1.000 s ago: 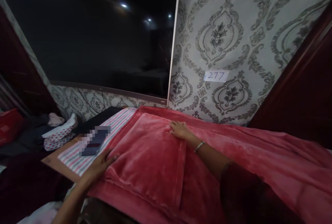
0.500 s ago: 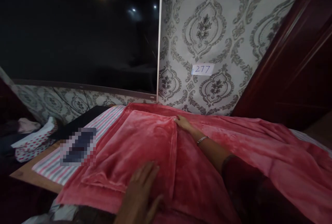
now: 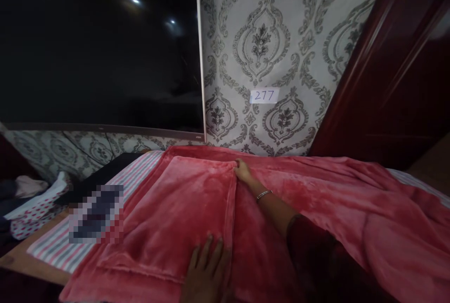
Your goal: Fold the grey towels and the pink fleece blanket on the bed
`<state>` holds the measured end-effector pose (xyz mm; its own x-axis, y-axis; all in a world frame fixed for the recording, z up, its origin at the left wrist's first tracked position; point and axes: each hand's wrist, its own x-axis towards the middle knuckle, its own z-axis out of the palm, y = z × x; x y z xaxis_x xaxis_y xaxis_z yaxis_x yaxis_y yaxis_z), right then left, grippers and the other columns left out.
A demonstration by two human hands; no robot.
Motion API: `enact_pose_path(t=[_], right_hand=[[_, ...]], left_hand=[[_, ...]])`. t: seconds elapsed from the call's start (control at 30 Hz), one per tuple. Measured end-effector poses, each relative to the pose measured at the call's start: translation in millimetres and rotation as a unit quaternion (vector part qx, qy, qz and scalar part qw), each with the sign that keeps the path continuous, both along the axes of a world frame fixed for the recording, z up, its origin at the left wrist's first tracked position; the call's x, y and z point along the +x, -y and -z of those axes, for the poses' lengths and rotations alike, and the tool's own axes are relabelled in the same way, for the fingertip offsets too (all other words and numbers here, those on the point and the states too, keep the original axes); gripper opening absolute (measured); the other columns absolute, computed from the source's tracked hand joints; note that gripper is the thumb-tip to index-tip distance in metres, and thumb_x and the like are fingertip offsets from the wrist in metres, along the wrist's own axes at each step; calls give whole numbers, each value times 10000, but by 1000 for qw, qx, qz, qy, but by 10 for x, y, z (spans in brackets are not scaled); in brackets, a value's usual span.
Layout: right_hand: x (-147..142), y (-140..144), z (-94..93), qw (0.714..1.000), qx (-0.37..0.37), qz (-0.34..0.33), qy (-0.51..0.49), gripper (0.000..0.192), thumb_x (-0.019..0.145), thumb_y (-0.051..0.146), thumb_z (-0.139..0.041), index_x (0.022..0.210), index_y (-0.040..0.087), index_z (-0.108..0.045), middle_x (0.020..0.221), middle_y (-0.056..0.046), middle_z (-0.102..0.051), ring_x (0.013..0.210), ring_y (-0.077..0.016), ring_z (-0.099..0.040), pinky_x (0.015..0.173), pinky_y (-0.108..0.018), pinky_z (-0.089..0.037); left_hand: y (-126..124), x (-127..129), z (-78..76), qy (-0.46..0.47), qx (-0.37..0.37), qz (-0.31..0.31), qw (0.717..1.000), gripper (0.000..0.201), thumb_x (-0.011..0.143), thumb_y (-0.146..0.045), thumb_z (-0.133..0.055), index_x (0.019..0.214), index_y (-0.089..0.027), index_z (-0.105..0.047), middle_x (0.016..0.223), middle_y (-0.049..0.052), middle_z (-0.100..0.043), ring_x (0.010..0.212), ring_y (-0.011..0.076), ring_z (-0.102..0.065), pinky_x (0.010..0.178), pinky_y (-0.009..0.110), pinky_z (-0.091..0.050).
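- Red plush blanket (image 3: 281, 200): soft, velvety, spread across the bed.
- Its left part is folded over into a flat rectangular flap, the fold edge running away from the viewer.
- Loose wrinkles at right.

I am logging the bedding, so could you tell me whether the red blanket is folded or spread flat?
Partly folded: the red blanket has a flap doubled over, its edge between the left hand and right hand.
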<state>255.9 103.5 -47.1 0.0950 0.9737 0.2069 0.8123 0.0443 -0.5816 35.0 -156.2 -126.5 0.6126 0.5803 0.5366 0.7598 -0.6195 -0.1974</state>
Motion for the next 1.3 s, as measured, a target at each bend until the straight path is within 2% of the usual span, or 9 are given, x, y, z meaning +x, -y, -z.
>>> enact_pose_path(t=[0.1, 0.2, 0.33, 0.53, 0.73, 0.83, 0.97, 1.1, 1.3], right_hand=[[-115, 120, -109, 999, 22, -12, 24, 569, 916, 214, -450, 1480, 145, -447, 1495, -157, -482, 1391, -262, -422, 1135, -425, -339], [-220, 253, -174, 992, 31, -75, 94, 652, 945, 398, -474, 1555, 219, -326, 1643, -95, -226, 1517, -272, -142, 1203, -511, -158], [-195, 344, -82, 971, -58, -149, 176, 688, 989, 547, -333, 1583, 211, -243, 1654, -92, -177, 1527, -262, -102, 1198, -550, -108], [-93, 321, 49, 972, -91, -142, 166, 716, 989, 560, -319, 1588, 181, -216, 1654, -103, -167, 1526, -241, -107, 1209, -513, -79], [-199, 382, -144, 970, -125, -138, 157, 725, 983, 565, -328, 1582, 168, -234, 1648, -133, -181, 1523, -281, -122, 1193, -534, -124], [-347, 582, -190, 974, -108, -132, 150, 775, 978, 603, -303, 1594, 147, -184, 1655, -145, -139, 1527, -311, -56, 1198, -532, -81], [-511, 928, -65, 973, -65, -154, 157, 801, 963, 641, -338, 1590, 158, -218, 1653, -153, -136, 1528, -312, -44, 1207, -488, -28], [-536, 1065, 89, 974, -52, -149, 164, 799, 958, 654, -345, 1582, 163, -255, 1654, -162, -101, 1527, -328, -32, 1205, -502, -22], [-506, 1026, 121, 977, -51, -148, 144, 794, 939, 681, -351, 1579, 216, -277, 1656, -133, -115, 1527, -335, -46, 1186, -591, -66]], left_hand=[[-80, -24, -351, 61, -68, -12, 996, 461, 936, -318, -461, 1389, -337, -548, 1291, 2, -682, 1147, 195, -642, 995, 338, -496], [-234, 82, -657, 68, -108, -64, 990, 495, 947, -300, -443, 1436, -264, -509, 1435, 66, -572, 1314, 259, -536, 1102, 466, -431], [-308, 316, -590, 5, -165, -88, 982, 683, 899, -442, -531, 1527, -223, -374, 1570, 125, -375, 1444, 411, -329, 1098, 679, -343], [-179, 409, -293, 1, -138, -80, 987, 713, 919, -446, -518, 1563, -295, -251, 1604, 65, -319, 1483, 418, -223, 1150, 709, -223], [-115, 332, -613, 52, -307, -61, 948, 637, 922, -410, -537, 1523, -314, -347, 1589, 46, -339, 1495, 397, -198, 1154, 733, -188], [-191, 163, -896, 128, -413, -5, 902, 485, 950, -425, -492, 1420, -308, -530, 1492, 57, -498, 1420, 312, -410, 1173, 602, -306], [-732, -121, -1200, 240, -384, -10, 892, 512, 1001, -437, -326, 1406, -226, -556, 1435, 78, -566, 1328, 223, -531, 1178, 436, -357], [-1628, -304, -1316, 55, -367, -149, 916, 587, 980, -433, -372, 1503, -172, -410, 1577, 91, -370, 1463, 219, -342, 1215, 410, -267], [-2404, -484, -1169, 17, -333, -263, 905, 637, 980, -440, -354, 1544, -149, -309, 1637, 132, -205, 1527, 323, -117, 1187, 655, -96]])
